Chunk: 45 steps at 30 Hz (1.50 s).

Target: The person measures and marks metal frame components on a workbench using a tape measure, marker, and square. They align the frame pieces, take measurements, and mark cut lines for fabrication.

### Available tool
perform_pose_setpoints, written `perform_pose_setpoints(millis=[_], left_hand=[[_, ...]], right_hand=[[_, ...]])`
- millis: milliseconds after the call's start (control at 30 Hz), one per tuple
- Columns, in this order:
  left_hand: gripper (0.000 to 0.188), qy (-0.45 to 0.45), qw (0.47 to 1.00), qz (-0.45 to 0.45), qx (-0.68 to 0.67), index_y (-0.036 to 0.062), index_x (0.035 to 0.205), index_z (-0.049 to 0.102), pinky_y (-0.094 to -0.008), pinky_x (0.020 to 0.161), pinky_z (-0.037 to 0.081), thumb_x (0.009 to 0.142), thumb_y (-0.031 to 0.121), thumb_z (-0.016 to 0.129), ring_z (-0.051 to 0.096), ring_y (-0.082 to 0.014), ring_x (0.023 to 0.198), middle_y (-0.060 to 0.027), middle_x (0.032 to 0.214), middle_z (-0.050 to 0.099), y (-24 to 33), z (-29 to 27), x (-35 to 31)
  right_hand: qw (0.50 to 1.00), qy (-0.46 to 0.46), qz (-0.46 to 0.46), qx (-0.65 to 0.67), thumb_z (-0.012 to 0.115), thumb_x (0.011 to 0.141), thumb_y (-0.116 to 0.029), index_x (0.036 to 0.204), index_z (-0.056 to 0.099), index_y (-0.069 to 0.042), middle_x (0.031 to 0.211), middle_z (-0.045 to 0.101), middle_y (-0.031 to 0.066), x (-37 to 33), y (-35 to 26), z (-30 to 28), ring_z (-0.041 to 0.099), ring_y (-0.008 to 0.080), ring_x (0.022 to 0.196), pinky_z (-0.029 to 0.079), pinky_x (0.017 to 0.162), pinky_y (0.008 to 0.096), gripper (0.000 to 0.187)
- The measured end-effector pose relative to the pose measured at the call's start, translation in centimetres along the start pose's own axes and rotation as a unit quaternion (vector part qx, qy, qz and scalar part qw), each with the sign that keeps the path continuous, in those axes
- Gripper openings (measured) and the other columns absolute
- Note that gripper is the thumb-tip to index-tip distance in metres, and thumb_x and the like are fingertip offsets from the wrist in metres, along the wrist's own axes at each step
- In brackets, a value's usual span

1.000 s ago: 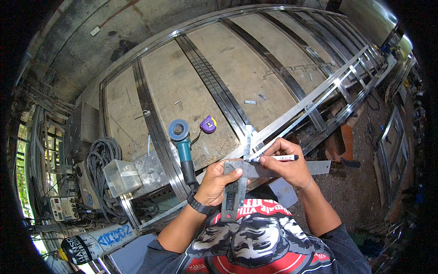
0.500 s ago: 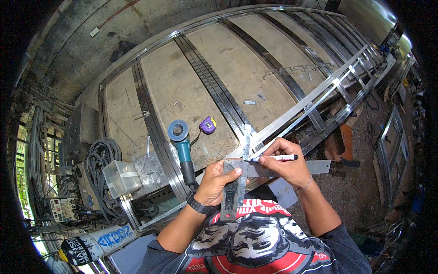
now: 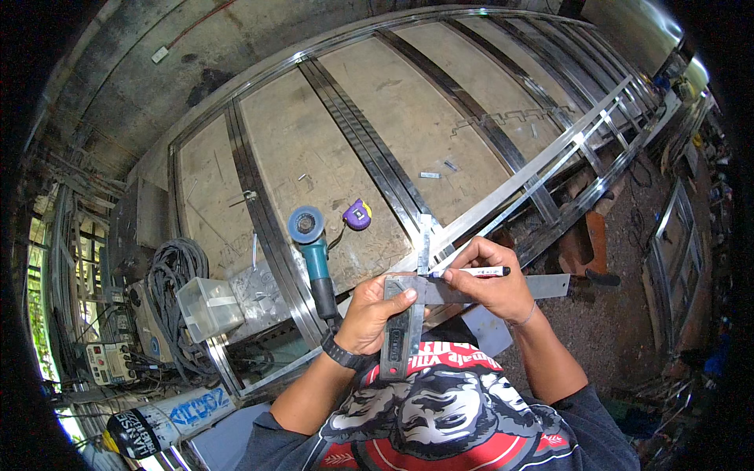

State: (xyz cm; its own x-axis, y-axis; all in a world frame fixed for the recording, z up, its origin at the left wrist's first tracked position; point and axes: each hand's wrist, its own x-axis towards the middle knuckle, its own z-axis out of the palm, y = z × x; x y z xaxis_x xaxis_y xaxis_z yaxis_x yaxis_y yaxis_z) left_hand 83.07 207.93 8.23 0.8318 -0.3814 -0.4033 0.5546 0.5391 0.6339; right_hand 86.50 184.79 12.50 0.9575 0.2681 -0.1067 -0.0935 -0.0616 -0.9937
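My left hand (image 3: 375, 312) grips the dark stock of a try square (image 3: 395, 345), its thumb pressed on the corner. The square's steel blade (image 3: 538, 288) runs off to the right, beneath my right hand. A narrow metal bar (image 3: 424, 243) lies against the square and crosses the blade's line, reaching up over the frame. My right hand (image 3: 491, 286) pinches a white marker pen (image 3: 485, 272) with a black end. The pen's tip meets the bar, or nearly so, just along the blade's upper edge.
An angle grinder (image 3: 316, 263) and a purple tape measure (image 3: 357, 214) lie left of my hands. Welded metal frame bars (image 3: 361, 145) span the work surface. Farther left are a clear plastic box (image 3: 210, 306), coiled cable (image 3: 177, 290) and a gas cylinder (image 3: 169, 416).
The marker and my right fingers have shifted very slightly left along the blade's edge. My left hand and the square hold their place.
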Motion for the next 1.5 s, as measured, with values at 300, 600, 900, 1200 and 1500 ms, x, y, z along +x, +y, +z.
perform_pose_setpoints(millis=[300, 600, 900, 1200, 1500], left_hand=[[0.031, 0.001, 1.000, 0.009, -0.002, -0.0035, 0.126, 0.063, -0.0314, 0.080, 0.063, 0.098, 0.006, 0.073, 0.075, -0.0192, 0.089, -0.0126, 0.108, 0.075, 0.1, -0.2, 0.0], [0.039, -0.018, 0.999, 0.007, -0.042, -0.0036, 0.134, 0.060, -0.0383, 0.089, 0.064, 0.098, 0.004, 0.071, 0.074, -0.0213, 0.099, -0.0147, 0.118, 0.072, 0.3, -0.5, 0.0], [0.039, -0.040, 0.998, -0.011, -0.037, -0.0031, 0.134, 0.059, -0.0471, 0.088, 0.066, 0.100, 0.010, 0.071, 0.075, -0.0249, 0.098, -0.0160, 0.113, 0.073, 0.5, -1.2, -0.1], [0.030, -0.024, 0.999, -0.015, -0.034, -0.0032, 0.127, 0.063, -0.0470, 0.085, 0.067, 0.101, 0.011, 0.070, 0.075, -0.0246, 0.095, -0.0165, 0.110, 0.073, -0.2, -1.4, -0.4], [0.030, -0.022, 0.999, -0.005, -0.024, -0.0033, 0.125, 0.064, -0.0462, 0.085, 0.067, 0.100, 0.012, 0.071, 0.074, -0.0239, 0.095, -0.0161, 0.110, 0.073, -0.2, -1.0, -0.6]], right_hand=[[0.996, 0.055, -0.011, -0.074, 0.079, 0.092, -0.013, 0.093, 0.068, -0.002, 0.086, 0.067, -0.0002, -0.7, -0.6, -1.1, 0.062, 0.0053, 0.079, 0.050, 0.069, 0.0243, 0.015], [0.925, 0.087, -0.160, -0.334, 0.076, 0.095, -0.017, 0.117, 0.071, -0.001, 0.097, 0.070, 0.0143, -1.6, 1.0, -0.3, 0.070, 0.0255, 0.086, 0.054, 0.079, 0.0349, 0.027], [0.924, 0.098, -0.181, -0.322, 0.078, 0.093, -0.015, 0.111, 0.073, -0.001, 0.088, 0.067, 0.0128, -1.2, 0.8, -0.1, 0.067, 0.0250, 0.078, 0.052, 0.072, 0.0350, 0.024], [0.929, 0.093, -0.172, -0.313, 0.080, 0.092, -0.014, 0.109, 0.074, -0.001, 0.088, 0.069, 0.0121, -1.2, 0.7, -0.1, 0.067, 0.0232, 0.078, 0.052, 0.072, 0.0341, 0.022], [0.932, 0.086, -0.166, -0.310, 0.080, 0.091, -0.013, 0.109, 0.074, 0.000, 0.091, 0.070, 0.0126, -1.4, 0.7, -0.2, 0.069, 0.0236, 0.081, 0.053, 0.074, 0.0340, 0.023]])
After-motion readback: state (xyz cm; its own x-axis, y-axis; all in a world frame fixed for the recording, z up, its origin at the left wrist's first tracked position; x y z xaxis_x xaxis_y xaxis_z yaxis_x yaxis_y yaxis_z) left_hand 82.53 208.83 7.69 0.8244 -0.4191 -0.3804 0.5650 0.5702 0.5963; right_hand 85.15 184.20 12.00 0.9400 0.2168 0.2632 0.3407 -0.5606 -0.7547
